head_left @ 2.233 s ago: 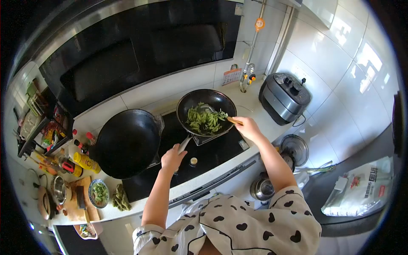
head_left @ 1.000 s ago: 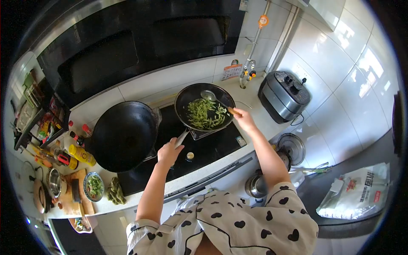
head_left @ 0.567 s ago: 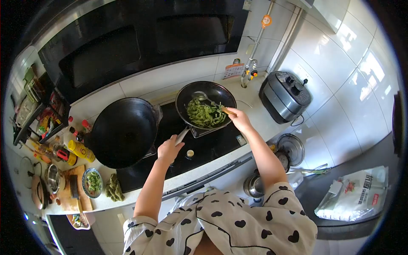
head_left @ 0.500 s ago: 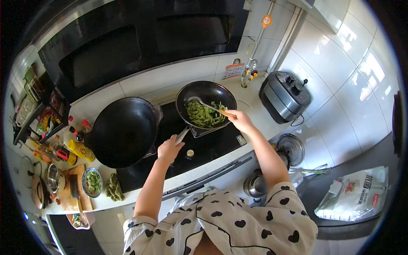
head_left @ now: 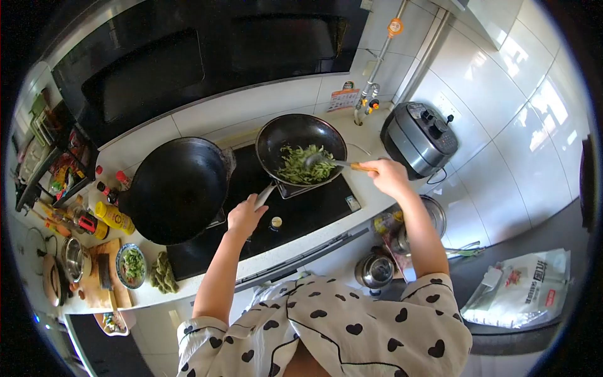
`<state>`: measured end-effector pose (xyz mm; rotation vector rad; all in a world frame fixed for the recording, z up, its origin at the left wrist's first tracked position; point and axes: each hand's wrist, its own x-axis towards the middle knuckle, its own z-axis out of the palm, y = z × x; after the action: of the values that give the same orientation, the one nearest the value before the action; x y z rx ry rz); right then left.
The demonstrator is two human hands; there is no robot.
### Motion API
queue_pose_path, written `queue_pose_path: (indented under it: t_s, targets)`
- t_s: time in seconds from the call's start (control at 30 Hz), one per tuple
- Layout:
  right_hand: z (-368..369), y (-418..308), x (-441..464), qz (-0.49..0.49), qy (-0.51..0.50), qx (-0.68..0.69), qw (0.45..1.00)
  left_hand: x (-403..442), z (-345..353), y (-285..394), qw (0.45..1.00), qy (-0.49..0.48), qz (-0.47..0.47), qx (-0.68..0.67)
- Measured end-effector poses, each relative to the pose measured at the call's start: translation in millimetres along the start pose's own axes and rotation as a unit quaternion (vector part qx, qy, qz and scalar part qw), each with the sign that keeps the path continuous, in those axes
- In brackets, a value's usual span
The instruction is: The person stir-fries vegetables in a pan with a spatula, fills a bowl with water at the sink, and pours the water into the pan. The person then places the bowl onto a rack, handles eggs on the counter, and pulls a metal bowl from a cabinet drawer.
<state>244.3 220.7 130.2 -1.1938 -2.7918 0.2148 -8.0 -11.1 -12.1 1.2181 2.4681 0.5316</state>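
Note:
On the right burner stands a black wok (head_left: pixel 295 131) with chopped green vegetables (head_left: pixel 292 167) in its bottom. My left hand (head_left: pixel 246 215) is closed round the wok's pale handle (head_left: pixel 264 196). In my right hand (head_left: pixel 386 176) is the wooden end of a metal ladle (head_left: pixel 342 163), gripped from above. The ladle's bowl rests among the greens, on their right side. To the left, a larger black wok (head_left: pixel 179 188) sits on the other burner with nothing visible in it.
Left on the counter are a yellow bottle (head_left: pixel 114 217), a patterned bowl of chopped vegetables (head_left: pixel 132 265), a green cloth (head_left: pixel 163 274) and a cutting board (head_left: pixel 118 295) bearing a cleaver (head_left: pixel 105 271). A grey pressure cooker (head_left: pixel 418 141) stands back right, and a kettle (head_left: pixel 375 270) is below my right arm.
My right hand has moved right and slightly down, drawing the ladle's bowl from the wok's upper left into the greens. The left hand still holds the handle.

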Motion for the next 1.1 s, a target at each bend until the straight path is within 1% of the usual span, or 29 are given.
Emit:
queue_pose_path:
  t_s: [0.1,0.2,0.3,0.4,0.43,0.53,0.6,0.67,0.7,0.8,0.9,0.93,1.0,1.07,1.1]
  targets:
    - [55.6,23.4,28.1,-0.009,0.089,0.124,0.988,-0.5,-2.6,0.5,1.0,0.001,0.0,-0.006]
    - [84.5,23.9,43.2,0.044,0.103,0.198,0.974,-1.1,-3.3,2.1,1.0,-0.001,-0.005,-0.008]
    - [115.8,25.4,42.9,0.037,0.083,0.268,0.959,-1.4,-4.0,4.0,1.0,-0.004,-0.009,-0.008]
    - [109.7,40.6,37.5,-0.002,0.064,0.274,0.96,-2.2,-3.0,1.9,1.0,0.008,-0.001,-0.008]
    - [97.0,42.4,34.7,0.0,0.059,0.3,0.952,-1.8,-2.5,1.9,1.0,0.004,-0.002,-0.005]
    - [70.8,33.1,34.6,0.032,0.088,0.271,0.958,0.6,-1.4,0.8,1.0,0.002,-0.001,0.004]
    - [85.0,24.7,45.2,0.043,0.118,0.268,0.955,-0.1,-2.5,2.4,1.0,-0.006,-0.006,0.004]
    - [115.7,23.8,63.2,0.038,0.14,0.274,0.951,-2.3,-7.8,6.3,1.0,-0.021,-0.017,0.0]
    - [124.6,19.2,68.7,0.043,0.121,0.279,0.952,-2.0,-7.4,5.3,1.0,-0.017,-0.015,0.0]
    - [140.2,21.8,70.9,-0.011,0.048,0.31,0.949,-1.6,-4.1,2.8,1.0,-0.011,-0.009,0.0]
    - [76.2,3.5,42.0,-0.054,0.011,0.143,0.988,-2.3,-3.4,1.8,1.0,-0.005,-0.007,-0.001]
    - [65.5,8.5,36.8,-0.082,0.037,0.14,0.986,-2.5,-3.2,1.7,1.0,-0.001,-0.003,0.003]
    - [2.2,-14.1,8.6,-0.043,0.0,0.074,0.996,-3.1,-3.0,2.7,1.0,0.001,-0.005,0.003]
    - [-17.9,6.4,0.3,-0.099,0.051,0.008,0.994,-3.0,-4.4,4.1,1.0,-0.004,-0.016,-0.002]
    - [-33.8,7.3,-6.3,-0.091,0.04,-0.002,0.995,-2.5,-4.4,4.2,1.0,-0.006,-0.017,-0.002]
